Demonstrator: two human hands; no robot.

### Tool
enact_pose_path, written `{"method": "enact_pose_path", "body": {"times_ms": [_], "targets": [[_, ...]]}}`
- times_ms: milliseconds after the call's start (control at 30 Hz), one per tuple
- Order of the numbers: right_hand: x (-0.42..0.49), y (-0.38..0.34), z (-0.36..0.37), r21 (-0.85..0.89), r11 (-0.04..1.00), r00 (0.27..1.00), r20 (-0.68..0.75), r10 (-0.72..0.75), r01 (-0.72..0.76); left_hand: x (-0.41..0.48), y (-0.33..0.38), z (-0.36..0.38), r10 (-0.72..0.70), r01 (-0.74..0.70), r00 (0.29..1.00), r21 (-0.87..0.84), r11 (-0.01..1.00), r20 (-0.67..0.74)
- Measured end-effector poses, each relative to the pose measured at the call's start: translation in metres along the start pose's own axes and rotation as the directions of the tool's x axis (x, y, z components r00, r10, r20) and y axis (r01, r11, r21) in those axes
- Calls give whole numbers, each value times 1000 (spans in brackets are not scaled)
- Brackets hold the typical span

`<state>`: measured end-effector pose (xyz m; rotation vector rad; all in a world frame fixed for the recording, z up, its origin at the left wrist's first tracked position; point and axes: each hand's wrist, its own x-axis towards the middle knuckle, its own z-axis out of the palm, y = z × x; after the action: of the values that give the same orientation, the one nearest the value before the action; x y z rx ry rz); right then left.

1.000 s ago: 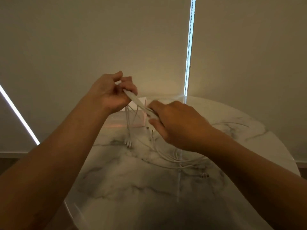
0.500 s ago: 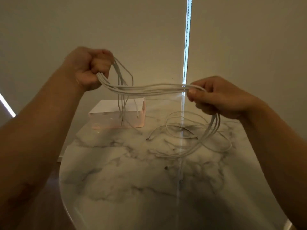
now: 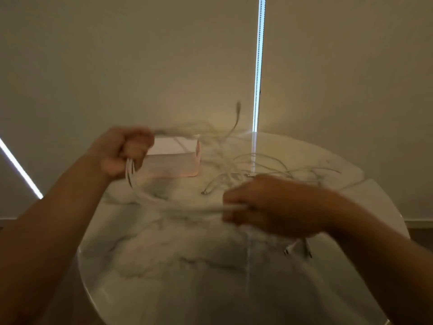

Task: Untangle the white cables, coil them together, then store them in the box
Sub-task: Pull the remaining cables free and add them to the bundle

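Two hands hold one bundle of white cables (image 3: 182,206) above the round marble table (image 3: 187,277). Nearest to the camera, well in front of the box (image 3: 173,160) and to its right, two plug ends (image 3: 289,250) hang just under the right hand (image 3: 274,205). This hand is also in front of the box and to its right. Its fingers are curled around the bundle, which crosses the hand sideways.

From there the bundle runs to the left, in front of the box, and bends up into the left hand (image 3: 121,151). The left hand is a closed fist gripping the cables at the left end of the box and covers a part of that end. Blurred strands leave the top of the fist and pass over the box.

The pale pinkish box stands on the table. One plug (image 3: 205,192) lies just in front of its right corner. Loose loops (image 3: 269,165) lie on the table to the right of the box. Behind the box and to its right, one cable end (image 3: 238,106) is up in the air, blurred. Farther behind is a bright strip of light (image 3: 257,66).
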<state>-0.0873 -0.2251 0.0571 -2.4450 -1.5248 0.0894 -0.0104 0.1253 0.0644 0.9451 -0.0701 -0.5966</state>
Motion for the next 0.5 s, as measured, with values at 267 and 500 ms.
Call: {"method": "enact_pose_path", "body": {"times_ms": [267,500], "targets": [[-10,-47,88,-205,978,952,305,38,27,-16,-89,-53,-122,296,806,216,930,-579],[-15,-36,103,-325,946,952,291,91,8,-28,-89,-41,38,686,690,671,282,-722]]}}
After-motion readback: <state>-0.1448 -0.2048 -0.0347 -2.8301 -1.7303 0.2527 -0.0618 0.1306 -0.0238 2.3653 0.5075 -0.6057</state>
